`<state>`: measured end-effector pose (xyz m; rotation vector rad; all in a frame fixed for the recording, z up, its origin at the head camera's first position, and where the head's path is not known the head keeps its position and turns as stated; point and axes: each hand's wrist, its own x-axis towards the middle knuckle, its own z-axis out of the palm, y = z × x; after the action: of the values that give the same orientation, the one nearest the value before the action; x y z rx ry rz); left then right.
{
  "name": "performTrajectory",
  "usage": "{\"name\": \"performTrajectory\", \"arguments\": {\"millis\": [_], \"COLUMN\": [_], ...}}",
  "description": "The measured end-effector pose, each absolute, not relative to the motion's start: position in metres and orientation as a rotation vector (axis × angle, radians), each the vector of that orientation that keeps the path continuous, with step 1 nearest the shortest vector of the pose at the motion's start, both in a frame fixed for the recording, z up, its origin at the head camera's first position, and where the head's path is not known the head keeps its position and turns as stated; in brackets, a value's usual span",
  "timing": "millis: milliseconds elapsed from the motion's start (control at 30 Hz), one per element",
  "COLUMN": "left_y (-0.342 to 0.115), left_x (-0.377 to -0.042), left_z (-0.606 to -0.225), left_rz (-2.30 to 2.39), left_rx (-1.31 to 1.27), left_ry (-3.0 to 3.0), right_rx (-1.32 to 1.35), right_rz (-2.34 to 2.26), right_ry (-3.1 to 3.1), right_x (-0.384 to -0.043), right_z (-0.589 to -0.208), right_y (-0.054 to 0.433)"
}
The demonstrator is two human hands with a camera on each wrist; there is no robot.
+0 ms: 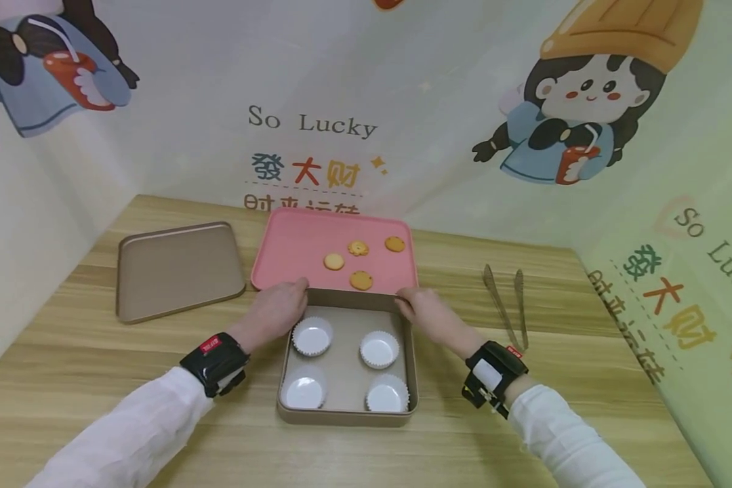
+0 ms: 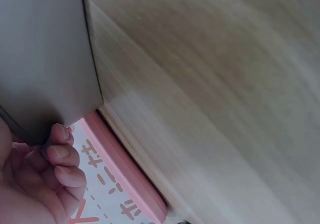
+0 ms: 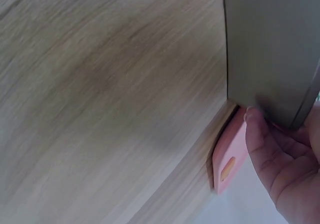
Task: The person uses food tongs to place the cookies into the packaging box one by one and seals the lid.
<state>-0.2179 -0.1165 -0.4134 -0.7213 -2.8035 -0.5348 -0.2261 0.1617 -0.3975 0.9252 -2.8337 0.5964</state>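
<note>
A deep brown-grey baking pan [image 1: 346,418] sits on the table with several white fluted cupcake liners [image 1: 379,350] inside, near its corners. At the pan's far left corner my left hand [image 1: 276,310] grips the rim, and in the left wrist view its curled fingers [image 2: 67,176] hook around the pan's edge. My right hand [image 1: 434,315] pinches the far right corner, the thumb or a finger showing against the outer wall in the right wrist view. Right behind the pan lies a pink tray [image 1: 293,251] holding several cookies [image 1: 361,280], some round and one flower-shaped.
A flat brown tray [image 1: 179,271] lies on the wooden table [image 1: 463,434] at the left. Metal tongs [image 1: 505,308] rest with arms spread to the right. A printed cloth [image 1: 439,102] hangs behind the table and along its sides.
</note>
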Motion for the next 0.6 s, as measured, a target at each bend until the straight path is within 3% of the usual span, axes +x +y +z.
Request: {"name": "performTrajectory", "arguments": {"millis": [167,600], "left_y": [-0.116,-0.114], "left_x": [-0.206,-0.175], "left_z": [-0.413,-0.409], "left_rz": [-0.685,-0.664], "left_rx": [-0.684,-0.585], "left_ry": [-2.784,-2.894], "right_rx": [0.764,0.134], "right_rz": [0.756,0.185], "right_ry": [-2.917,-2.905], "right_x": [-0.229,-0.243], "right_z": [-0.391,-0.388], "right_y": [0.186,0.297]}}
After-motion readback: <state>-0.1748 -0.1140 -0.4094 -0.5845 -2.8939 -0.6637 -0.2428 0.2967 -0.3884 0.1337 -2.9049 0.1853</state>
